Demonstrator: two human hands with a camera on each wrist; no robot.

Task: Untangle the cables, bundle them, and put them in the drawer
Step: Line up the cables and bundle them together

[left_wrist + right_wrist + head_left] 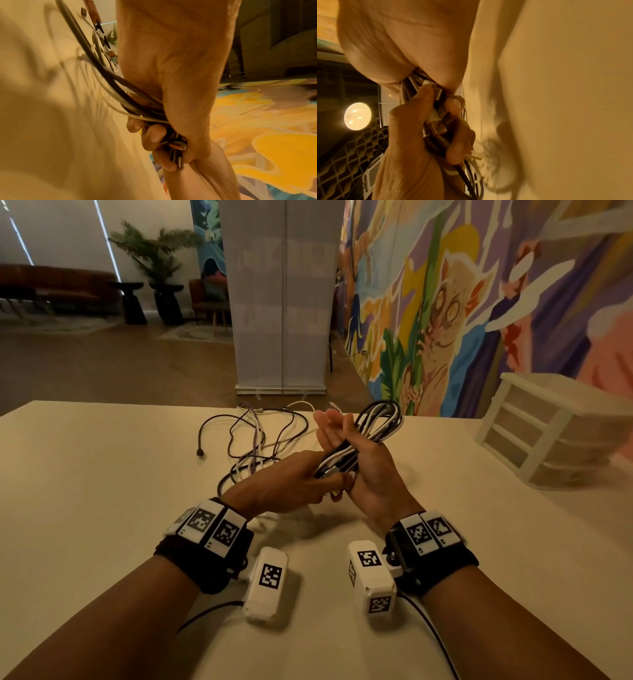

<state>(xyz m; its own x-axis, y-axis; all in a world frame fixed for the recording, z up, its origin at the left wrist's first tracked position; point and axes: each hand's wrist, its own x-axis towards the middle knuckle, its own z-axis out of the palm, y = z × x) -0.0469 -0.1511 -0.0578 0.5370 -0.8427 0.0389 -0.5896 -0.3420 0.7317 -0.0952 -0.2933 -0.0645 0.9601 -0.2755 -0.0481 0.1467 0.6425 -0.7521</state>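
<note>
A coiled bundle of black and white cables [378, 422] is held above the table between both hands. My right hand [342, 436] is palm up with straight fingers, and the bundle lies across its palm. My left hand [301, 479] grips the bundle's lower end, where the USB plugs [436, 121] stick out between its thumb and fingers [152, 139]. Trailing strands [106, 83] run from that grip down to a loose tangle of black, white and purple cables [255, 440] on the table behind the hands. A white drawer unit [534, 422] stands at the far right, all drawers closed.
The beige table [102, 491] reaches past the tangle to its far edge. A black plug [200, 453] ends one loose cable on the left. Beyond the table stand a white roll-up banner [281, 302] and a painted mural wall [479, 302].
</note>
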